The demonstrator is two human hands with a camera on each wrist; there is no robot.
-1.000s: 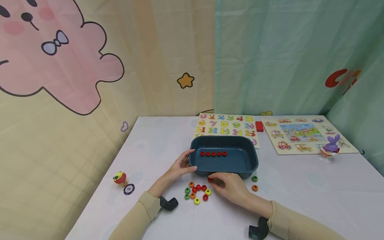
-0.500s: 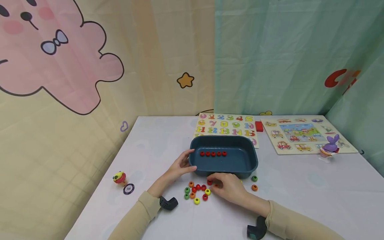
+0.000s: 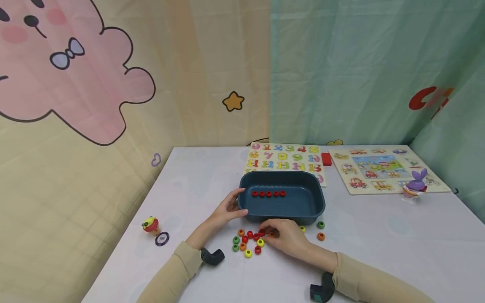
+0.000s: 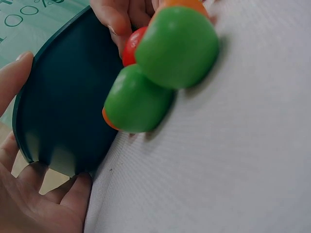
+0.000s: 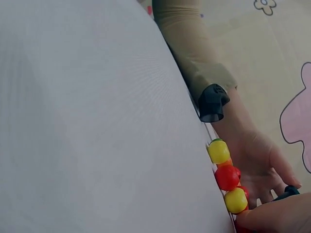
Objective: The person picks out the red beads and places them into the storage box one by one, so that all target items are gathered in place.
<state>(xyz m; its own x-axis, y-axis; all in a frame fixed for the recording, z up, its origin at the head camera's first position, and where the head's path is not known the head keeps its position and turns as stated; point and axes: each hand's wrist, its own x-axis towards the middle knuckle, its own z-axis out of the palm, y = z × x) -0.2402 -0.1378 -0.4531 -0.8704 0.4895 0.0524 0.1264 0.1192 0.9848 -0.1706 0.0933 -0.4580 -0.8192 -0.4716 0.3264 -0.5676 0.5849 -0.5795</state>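
Grips tray (image 3: 299, 204) at its left end with left hand (image 3: 226, 209), thumb against near corner. Curls right hand (image 3: 288, 236) low in front of tray; at its fingertips, a red bead (image 3: 262, 232), pinched or only touched, cannot tell. Just left of them, a cluster of coloured beads (image 3: 244, 239); beneath the hand, an orange bead (image 3: 272, 234). Inside tray, near left fingertips, five red beads (image 3: 269, 194) in a row.

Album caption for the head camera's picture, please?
Left hand holding a blue tray, five red beads lined up inside; right hand at loose beads.
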